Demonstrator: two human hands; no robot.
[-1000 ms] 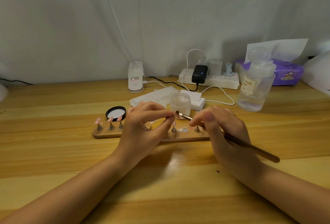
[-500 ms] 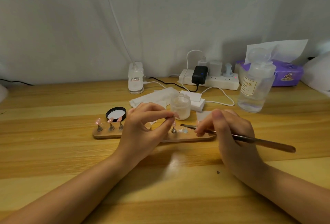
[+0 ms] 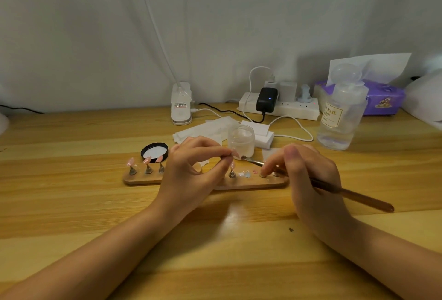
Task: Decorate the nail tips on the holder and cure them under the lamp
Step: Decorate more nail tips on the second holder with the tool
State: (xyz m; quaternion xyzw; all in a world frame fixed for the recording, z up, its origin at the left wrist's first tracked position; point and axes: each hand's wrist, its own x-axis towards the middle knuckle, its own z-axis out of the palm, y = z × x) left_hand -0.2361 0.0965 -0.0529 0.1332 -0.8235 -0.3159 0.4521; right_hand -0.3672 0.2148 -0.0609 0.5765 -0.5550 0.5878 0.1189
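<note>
A long wooden holder (image 3: 143,179) lies across the desk with pink nail tips (image 3: 146,160) on small metal stands at its left end and one more stand (image 3: 231,172) near the middle. My left hand (image 3: 191,170) hovers over the holder's middle and pinches a pink nail tip (image 3: 235,153) between thumb and forefinger. My right hand (image 3: 308,180) grips a brown-handled brush (image 3: 354,198); its bristle end touches the pinched tip. Small dabs of colour (image 3: 246,174) sit on the holder.
Behind the holder stand an open clear jar (image 3: 241,140), its black lid (image 3: 154,152), white wipes (image 3: 205,129) and a white box (image 3: 259,132). A clip lamp base (image 3: 181,103), a power strip (image 3: 279,107), a liquid bottle (image 3: 339,118) and a purple tissue pack (image 3: 382,98) line the back.
The brush tip dropped to the holder half a second ago and has now risen back to the nail tip in my left hand. My left hand stayed put.
</note>
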